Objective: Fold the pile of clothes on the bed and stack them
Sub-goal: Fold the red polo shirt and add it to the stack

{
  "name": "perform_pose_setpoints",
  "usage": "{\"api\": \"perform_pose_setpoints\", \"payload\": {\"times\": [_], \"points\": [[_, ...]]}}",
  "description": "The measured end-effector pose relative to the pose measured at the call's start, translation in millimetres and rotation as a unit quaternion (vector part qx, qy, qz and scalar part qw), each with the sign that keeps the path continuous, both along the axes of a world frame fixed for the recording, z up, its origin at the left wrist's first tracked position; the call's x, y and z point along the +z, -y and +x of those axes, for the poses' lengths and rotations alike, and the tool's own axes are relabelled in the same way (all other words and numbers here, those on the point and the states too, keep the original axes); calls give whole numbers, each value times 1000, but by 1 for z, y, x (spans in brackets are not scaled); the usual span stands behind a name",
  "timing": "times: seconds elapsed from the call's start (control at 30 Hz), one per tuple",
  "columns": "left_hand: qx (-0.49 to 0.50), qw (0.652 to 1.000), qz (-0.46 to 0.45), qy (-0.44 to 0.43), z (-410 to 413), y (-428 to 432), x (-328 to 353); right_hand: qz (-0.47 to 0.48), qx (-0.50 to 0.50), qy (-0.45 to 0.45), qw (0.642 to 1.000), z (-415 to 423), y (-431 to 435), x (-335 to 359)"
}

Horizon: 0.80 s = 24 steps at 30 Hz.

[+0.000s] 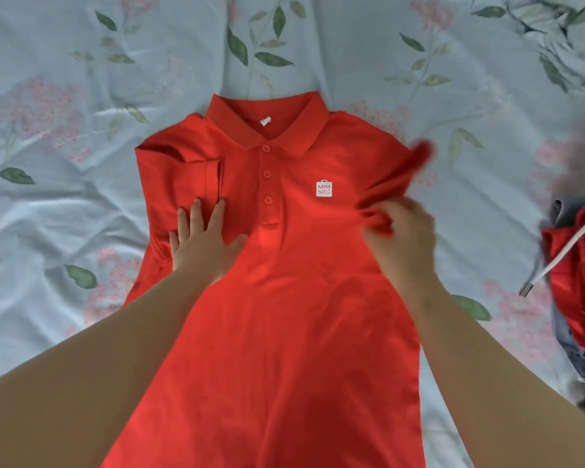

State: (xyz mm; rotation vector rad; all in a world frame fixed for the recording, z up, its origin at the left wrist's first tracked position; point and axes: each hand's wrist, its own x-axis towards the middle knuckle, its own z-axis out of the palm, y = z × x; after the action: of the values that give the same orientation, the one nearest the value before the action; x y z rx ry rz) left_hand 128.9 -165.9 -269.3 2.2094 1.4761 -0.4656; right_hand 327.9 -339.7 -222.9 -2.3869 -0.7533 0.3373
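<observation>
A red polo shirt (277, 298) lies face up on the bed, collar away from me, with a small white logo on the chest. Its left sleeve (196, 173) is folded inward over the chest. My left hand (201, 238) rests flat on the shirt just below that folded sleeve, fingers spread. My right hand (402, 231) pinches the right sleeve (399, 177), which is lifted and blurred over the shirt's right side. A pile of other clothes (578, 282), red and denim with a white drawstring, sits at the right edge.
The bed sheet (81, 163) is pale blue with pink flowers and green leaves. A rumpled bit of matching bedding (568, 38) lies at the top right corner. Open sheet stretches to the left of the shirt and beyond its collar.
</observation>
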Motion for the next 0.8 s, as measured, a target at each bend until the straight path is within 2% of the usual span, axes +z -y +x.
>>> {"api": "perform_pose_setpoints", "payload": {"times": [0.07,0.1,0.13,0.17,0.23,0.3,0.4,0.53,0.57,0.67,0.73,0.8], "points": [[47,998,-11,45,5,3,9,-126,70,-92,985,-9,3,-7],[67,995,-3,69,10,7,14,-133,58,-133,981,-11,6,-9],[76,993,20,93,16,13,20,-99,21,-161,982,-12,9,-10],[71,989,53,118,24,21,25,-55,-31,-174,983,-11,14,-12],[29,978,106,177,44,37,35,-48,-107,-175,978,-7,25,-16],[-35,968,80,236,72,53,42,-74,-146,-207,965,-5,38,-20],[-119,954,-27,274,115,71,41,-77,-150,-294,941,-6,57,-23],[-108,968,-116,193,159,82,25,-83,-121,-324,934,-4,78,-30],[-107,977,-105,150,167,85,20,-76,-121,-324,935,-3,81,-32],[-130,990,12,45,188,99,15,-46,-125,-329,935,-4,86,-37],[-146,986,70,30,196,111,11,-13,-133,-350,927,-7,88,-35],[-146,984,88,47,197,113,7,38,-151,-393,906,-10,88,-27]]}}
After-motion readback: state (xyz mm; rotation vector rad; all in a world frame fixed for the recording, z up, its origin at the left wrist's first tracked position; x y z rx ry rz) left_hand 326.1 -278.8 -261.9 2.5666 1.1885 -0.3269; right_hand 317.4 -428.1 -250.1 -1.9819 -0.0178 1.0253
